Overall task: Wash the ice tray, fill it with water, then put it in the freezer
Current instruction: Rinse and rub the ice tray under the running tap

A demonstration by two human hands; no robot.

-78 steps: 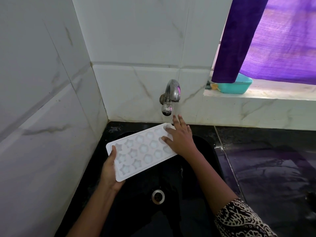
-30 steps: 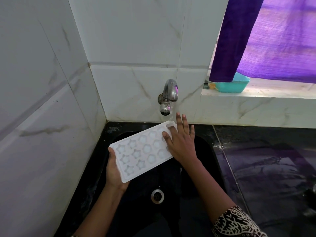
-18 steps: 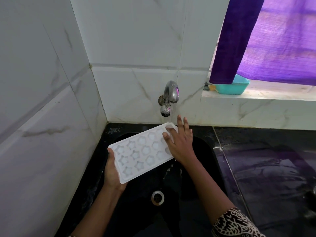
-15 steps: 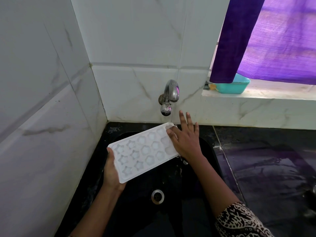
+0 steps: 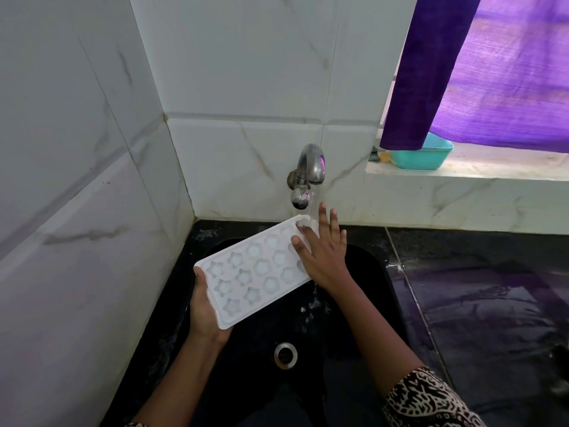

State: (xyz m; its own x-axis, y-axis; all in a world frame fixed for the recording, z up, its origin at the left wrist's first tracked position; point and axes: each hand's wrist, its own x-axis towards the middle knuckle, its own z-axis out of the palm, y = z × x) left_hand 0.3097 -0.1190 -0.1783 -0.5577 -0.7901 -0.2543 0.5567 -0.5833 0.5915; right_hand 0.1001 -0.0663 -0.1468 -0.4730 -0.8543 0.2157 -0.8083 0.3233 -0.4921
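A white ice tray point(image 5: 253, 271) with star and round moulds hangs tilted over the black sink point(image 5: 374, 266), its far end under the running steel tap point(image 5: 308, 167). My left hand point(image 5: 204, 309) grips the tray's near left end from below, thumb on the rim. My right hand point(image 5: 323, 252) lies flat on the tray's far right end, fingers spread, in the stream. Water runs off the tray's right edge and splashes into the basin.
The sink's drain point(image 5: 285, 355) lies below the tray. White tiled walls close in on the left and behind. A wet dark counter point(image 5: 492, 318) stretches right. On the window ledge sits a teal tub point(image 5: 425, 155) behind a purple curtain point(image 5: 480, 69).
My right hand has slid back and forth over the tray's far end under the tap. Water now spills off the tray's right edge. My left hand keeps its hold.
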